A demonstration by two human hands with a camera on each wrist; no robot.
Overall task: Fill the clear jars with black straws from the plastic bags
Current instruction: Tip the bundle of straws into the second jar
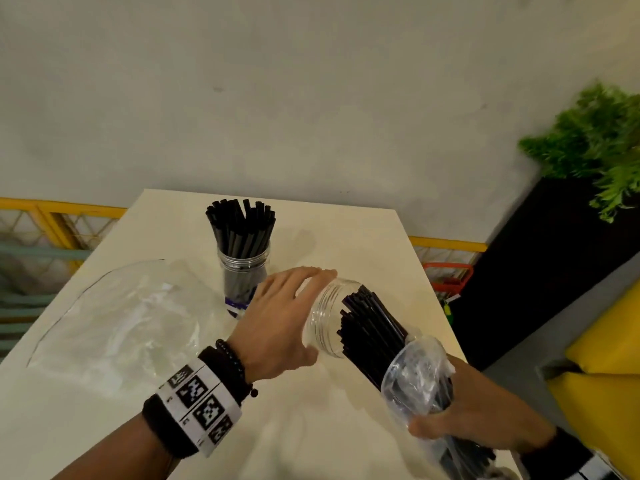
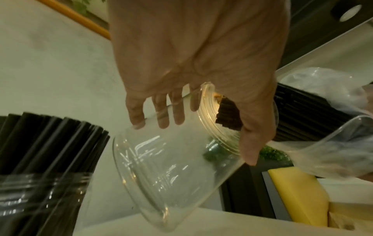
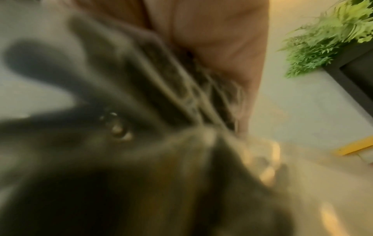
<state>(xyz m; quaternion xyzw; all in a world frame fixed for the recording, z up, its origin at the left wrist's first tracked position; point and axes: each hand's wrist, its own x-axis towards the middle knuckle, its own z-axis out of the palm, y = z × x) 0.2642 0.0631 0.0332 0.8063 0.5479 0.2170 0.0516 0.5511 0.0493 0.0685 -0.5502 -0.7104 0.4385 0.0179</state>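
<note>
My left hand [image 1: 284, 317] grips an empty clear jar [image 1: 327, 318], tilted with its mouth toward the right. In the left wrist view that jar [image 2: 171, 167] lies under my palm, fingers and thumb wrapped round it. My right hand [image 1: 460, 410] grips a plastic bag [image 1: 415, 379] holding a bundle of black straws [image 1: 370, 327]; the straw tips are at the jar's mouth. A second clear jar [image 1: 244, 268] stands upright behind, packed with black straws [image 1: 240, 225]. The right wrist view is a blur of dark straws [image 3: 141, 111] under my palm.
An empty crumpled plastic bag [image 1: 121, 320] lies on the left of the white table [image 1: 346, 237]. The table's right edge is close to my right hand. Beyond it stand a black planter with a green plant [image 1: 595, 143] and a yellow seat [image 1: 606, 368].
</note>
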